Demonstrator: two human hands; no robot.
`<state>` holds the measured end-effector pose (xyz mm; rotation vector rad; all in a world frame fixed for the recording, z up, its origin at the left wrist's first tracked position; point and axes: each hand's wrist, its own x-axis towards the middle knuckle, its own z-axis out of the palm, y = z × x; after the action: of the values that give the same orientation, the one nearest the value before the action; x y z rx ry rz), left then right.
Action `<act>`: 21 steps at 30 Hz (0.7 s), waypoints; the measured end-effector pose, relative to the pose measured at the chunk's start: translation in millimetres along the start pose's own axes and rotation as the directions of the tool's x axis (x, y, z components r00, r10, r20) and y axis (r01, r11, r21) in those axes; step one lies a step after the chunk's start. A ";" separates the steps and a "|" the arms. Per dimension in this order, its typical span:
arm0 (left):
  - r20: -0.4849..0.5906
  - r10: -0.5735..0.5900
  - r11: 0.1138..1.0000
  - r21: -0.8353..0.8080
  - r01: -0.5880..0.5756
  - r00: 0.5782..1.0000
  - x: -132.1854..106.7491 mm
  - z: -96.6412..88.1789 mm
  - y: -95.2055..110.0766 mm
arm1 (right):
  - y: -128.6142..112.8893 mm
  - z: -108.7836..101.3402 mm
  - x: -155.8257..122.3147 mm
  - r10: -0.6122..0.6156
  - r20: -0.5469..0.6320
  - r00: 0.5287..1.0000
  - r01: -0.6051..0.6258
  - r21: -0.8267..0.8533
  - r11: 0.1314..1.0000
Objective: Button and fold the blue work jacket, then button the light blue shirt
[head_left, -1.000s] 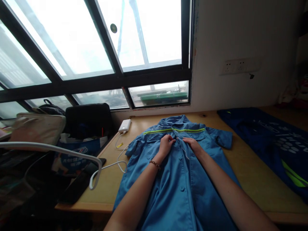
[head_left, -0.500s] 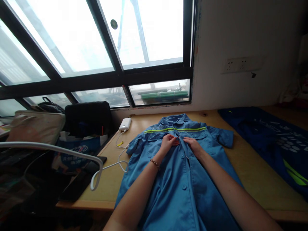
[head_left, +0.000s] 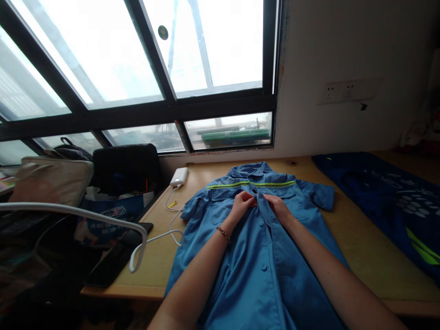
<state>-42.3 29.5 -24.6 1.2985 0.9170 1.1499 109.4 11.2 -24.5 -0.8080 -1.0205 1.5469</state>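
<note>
A blue short-sleeved work shirt [head_left: 233, 270] lies front up, collar away from me, with a yellow-green stripe across its chest. My left hand [head_left: 243, 204], a beaded bracelet on its wrist, pinches the button-side edge of the front just below the stripe. Opposite it, my right hand [head_left: 277, 206] grips the other front edge between thumb and fingers, lifting it slightly. Whatever button lies between the fingertips is hidden. Lower down, two buttons [head_left: 263, 267] show on the left panel, unfastened, beside the overlapping placket.
The shirt rests on a wooden table [head_left: 364, 261]. A white power bank [head_left: 179, 176] with a white cable [head_left: 103, 220] is at the left, near a dark phone-like slab [head_left: 110, 266]. Dark blue clothing [head_left: 374, 197] lies right. Bags and a black chair [head_left: 125, 169] stand left.
My right hand has turned the shirt's front edge up a little more, opening a small gap beside my left fingertips. My left hand has shifted slightly right.
</note>
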 end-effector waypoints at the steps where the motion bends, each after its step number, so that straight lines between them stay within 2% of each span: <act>1: 0.002 0.007 1.000 0.008 -0.007 1.000 -0.2 0.7 0.0 | 1.5 -0.4 1.1 -0.004 -0.010 1.000 0.004 -0.023 1.000; 6: -0.001 0.027 0.999 0.024 -0.027 1.000 -1.0 1.1 1.6 | 9.9 -3.4 6.5 -0.039 -0.093 0.995 0.021 -0.188 0.982; 11: -0.027 0.034 0.998 0.052 -0.033 0.999 -3.2 2.1 3.7 | 4.6 -0.9 2.6 -0.158 -0.020 0.987 0.140 -0.371 0.918; 13: -0.039 0.042 0.996 0.078 -0.039 0.998 -4.5 4.4 2.8 | 2.7 2.7 -1.2 -0.239 -0.003 0.971 0.200 -0.536 0.820; 16: -0.089 0.095 0.981 0.175 -0.078 0.991 -5.3 8.9 -1.0 | 3.1 11.1 -8.8 -0.351 0.063 0.934 0.267 -0.776 0.571; 19: -0.188 0.099 0.976 0.209 -0.059 0.977 -4.3 12.1 -5.5 | 5.1 21.3 -17.7 -0.381 0.164 0.910 0.304 -0.889 0.342; 21: -0.242 0.037 0.990 0.141 -0.003 0.970 -3.0 12.2 -7.2 | 5.7 27.2 -22.4 -0.372 0.206 0.905 0.315 -0.912 0.263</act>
<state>-30.3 24.4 -31.0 1.2979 1.1852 1.3006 87.5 -16.4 -19.1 -1.2609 -1.9592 0.3799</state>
